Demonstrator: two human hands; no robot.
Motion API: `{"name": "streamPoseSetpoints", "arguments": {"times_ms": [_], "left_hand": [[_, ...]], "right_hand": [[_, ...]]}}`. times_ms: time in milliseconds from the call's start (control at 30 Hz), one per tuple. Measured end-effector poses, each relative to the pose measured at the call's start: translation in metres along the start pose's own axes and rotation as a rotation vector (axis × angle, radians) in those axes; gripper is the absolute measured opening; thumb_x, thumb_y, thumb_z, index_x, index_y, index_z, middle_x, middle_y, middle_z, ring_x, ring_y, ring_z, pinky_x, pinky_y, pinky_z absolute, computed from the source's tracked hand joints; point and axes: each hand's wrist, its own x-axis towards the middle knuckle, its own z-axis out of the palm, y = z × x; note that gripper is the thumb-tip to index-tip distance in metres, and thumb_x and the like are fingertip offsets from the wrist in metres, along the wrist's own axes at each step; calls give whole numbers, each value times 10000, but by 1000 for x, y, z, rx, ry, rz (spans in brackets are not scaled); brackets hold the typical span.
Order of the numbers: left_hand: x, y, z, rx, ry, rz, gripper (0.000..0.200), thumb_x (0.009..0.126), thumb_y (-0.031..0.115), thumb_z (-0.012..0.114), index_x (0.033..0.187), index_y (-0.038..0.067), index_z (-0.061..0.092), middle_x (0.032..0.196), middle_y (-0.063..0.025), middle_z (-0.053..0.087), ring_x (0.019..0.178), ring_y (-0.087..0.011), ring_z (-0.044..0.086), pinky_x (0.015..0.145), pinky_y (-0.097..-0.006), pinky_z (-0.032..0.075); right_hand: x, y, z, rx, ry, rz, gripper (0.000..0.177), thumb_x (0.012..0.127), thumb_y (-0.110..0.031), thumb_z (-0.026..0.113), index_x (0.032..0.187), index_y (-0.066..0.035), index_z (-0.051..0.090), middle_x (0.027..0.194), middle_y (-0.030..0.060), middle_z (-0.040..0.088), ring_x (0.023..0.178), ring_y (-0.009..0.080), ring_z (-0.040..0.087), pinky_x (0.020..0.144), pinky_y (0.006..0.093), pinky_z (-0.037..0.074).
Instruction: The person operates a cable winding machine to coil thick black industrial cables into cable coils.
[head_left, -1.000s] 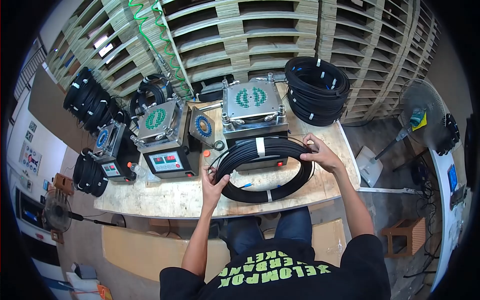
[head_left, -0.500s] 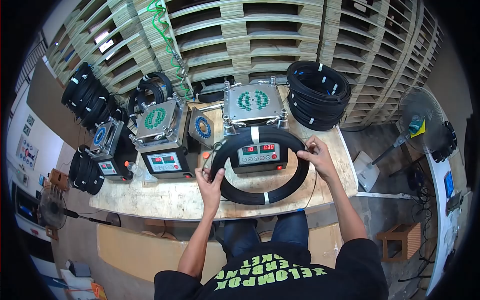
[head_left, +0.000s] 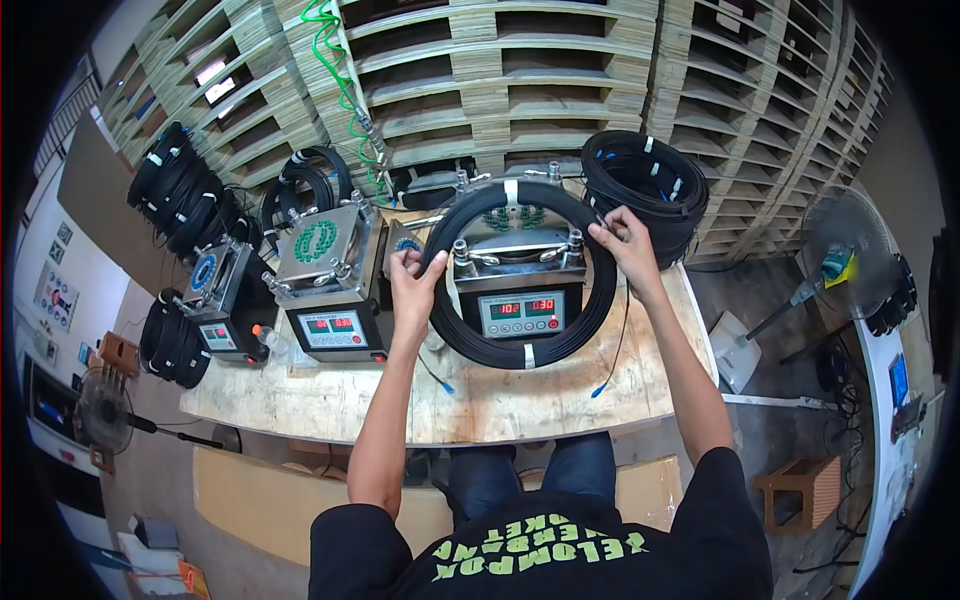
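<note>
A black cable coil (head_left: 529, 355) with white bands at its top and bottom hangs upright between my hands, in front of the nearest machine (head_left: 522, 312). My left hand (head_left: 414, 278) grips its left side with fingers and thumb. On the right side of the ring, my right hand (head_left: 622, 238) is closed on the coil near the upper edge. Two loose cable ends with blue connectors dangle below, one at left (head_left: 447, 387) and one at right (head_left: 599, 390). Through the ring show the machine's red digits and part of its metal top.
Two more machines (head_left: 335, 330) (head_left: 216, 336) stand to the left on the wooden table (head_left: 330, 405). Stacked black coils (head_left: 645, 190) lie at the back right, others (head_left: 175, 190) at the left. Pallets (head_left: 430, 70) rise behind; a fan (head_left: 840, 260) stands at right.
Both hands have raised the coil and moved it away from my body, up over the machine's top. The blue-tipped cable ends now hang in view below it.
</note>
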Motion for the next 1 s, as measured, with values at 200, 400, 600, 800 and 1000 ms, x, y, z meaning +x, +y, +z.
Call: {"name": "streamPoseSetpoints", "arguments": {"times_ms": [200, 400, 600, 800, 1000], "left_hand": [[1, -23, -4, 19, -2, -48, 609, 904, 251, 837, 1277, -16, 437, 1191, -196, 620, 1085, -194, 597, 927, -296, 481], [-16, 6, -28, 412, -91, 36, 465, 1019, 355, 673, 1251, 4, 476, 945, -157, 705, 885, -184, 669, 812, -328, 535], [-43, 40, -54, 386, -325, -186, 308, 1050, 125, 574, 1291, 38, 401, 954, -174, 698, 709, -214, 741, 542, -363, 640], [-79, 33, -71, 414, -388, -378, 204, 1054, 179, 589, 1161, 19, 523, 698, -137, 693, 463, -174, 649, 397, -285, 492], [-140, -6, -84, 446, -459, -207, 266, 1014, 144, 651, 1232, 0, 599, 803, -127, 717, 639, -112, 662, 561, -254, 513]], "right_hand": [[-5, 18, -4, 17, -30, 44, 221, 977, -172, 739, 973, -74, 541, 861, -38, 566, 816, 32, 494, 721, 207, 414], [-33, 43, -19, -136, 61, -31, 188, 1006, -171, 696, 1095, -33, 606, 878, 2, 627, 835, 57, 577, 737, 216, 465], [-100, 31, -51, -25, -76, 231, 315, 1003, -119, 676, 1287, -27, 574, 827, 55, 649, 734, 120, 638, 673, 267, 531], [-156, 13, -46, 81, -107, 232, 494, 1004, -70, 651, 1433, -72, 405, 782, 68, 631, 721, 131, 634, 696, 283, 544], [-192, 0, -43, -159, -467, 222, 233, 990, -69, 624, 1192, -6, 722, 963, 102, 742, 887, 168, 711, 820, 328, 577]]}}
